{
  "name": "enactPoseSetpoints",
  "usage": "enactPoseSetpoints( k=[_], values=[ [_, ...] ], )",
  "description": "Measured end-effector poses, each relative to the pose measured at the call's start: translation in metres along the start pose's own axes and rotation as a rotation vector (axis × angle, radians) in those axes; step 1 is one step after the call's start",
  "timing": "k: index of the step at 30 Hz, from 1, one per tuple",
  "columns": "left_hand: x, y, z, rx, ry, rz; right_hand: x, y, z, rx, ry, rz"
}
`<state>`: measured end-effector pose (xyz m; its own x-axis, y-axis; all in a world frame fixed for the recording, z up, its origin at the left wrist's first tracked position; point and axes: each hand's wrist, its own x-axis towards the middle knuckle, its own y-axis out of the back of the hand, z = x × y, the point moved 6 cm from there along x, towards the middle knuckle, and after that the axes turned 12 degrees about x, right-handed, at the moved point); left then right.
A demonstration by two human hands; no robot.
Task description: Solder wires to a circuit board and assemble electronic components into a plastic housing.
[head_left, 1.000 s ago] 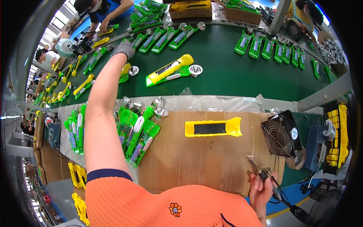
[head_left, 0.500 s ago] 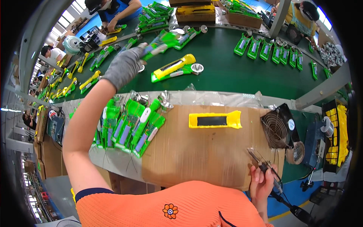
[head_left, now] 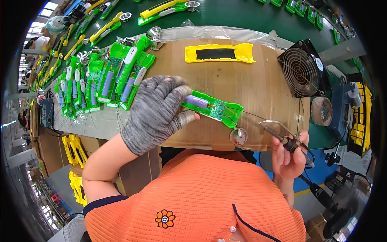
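Note:
My left hand (head_left: 155,109), in a grey knitted glove, grips one end of a green flashlight housing (head_left: 229,114) low over the brown cardboard (head_left: 262,88). A purple battery (head_left: 196,101) and a small circuit board (head_left: 218,109) lie inside it. Thin wires run from its far end to a round silver reflector (head_left: 238,138) by the cardboard's near edge. Bare, my right hand (head_left: 289,159) is closed around a soldering iron (head_left: 282,140), its tip pointing left toward the wires, a little apart from the housing. Beyond them rests a yellow shell (head_left: 245,53) with a dark strip.
Several green housings (head_left: 125,86) with batteries and wires stand in a row at left. A square black fan (head_left: 300,68), a tape-like roll (head_left: 321,111) and a blue machine (head_left: 336,107) are at right. Behind runs a green belt (head_left: 234,16) carrying more parts. Yellow shells (head_left: 76,149) lie lower left.
My left hand has come back from over the belt to the cardboard, a green housing in its grip. The soldering iron is now close to the housing's wires. The view has tilted down.

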<state>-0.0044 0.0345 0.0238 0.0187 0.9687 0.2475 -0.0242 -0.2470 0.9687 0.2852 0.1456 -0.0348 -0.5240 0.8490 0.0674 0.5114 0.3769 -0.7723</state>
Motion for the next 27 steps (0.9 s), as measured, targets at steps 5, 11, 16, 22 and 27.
enactPoseSetpoints(
  k=[5,11,16,22,27],
  values=[
    [-0.003,-0.012,0.019,0.110,0.021,0.102,-0.013,-0.007,0.012,-0.030,-0.139,-0.027],
    [0.006,-0.013,0.016,-0.343,0.147,0.237,-0.014,-0.011,0.026,-0.115,-0.251,-0.007],
    [0.010,-0.038,0.021,-0.718,0.199,0.110,-0.008,-0.012,0.032,-0.168,-0.234,0.007],
    [0.011,-0.041,0.016,-0.789,0.166,0.042,-0.005,-0.016,0.039,-0.183,-0.227,0.031],
    [0.022,-0.034,0.017,-0.573,-0.069,0.015,-0.003,-0.020,0.040,-0.166,-0.196,0.060]
  ],
)
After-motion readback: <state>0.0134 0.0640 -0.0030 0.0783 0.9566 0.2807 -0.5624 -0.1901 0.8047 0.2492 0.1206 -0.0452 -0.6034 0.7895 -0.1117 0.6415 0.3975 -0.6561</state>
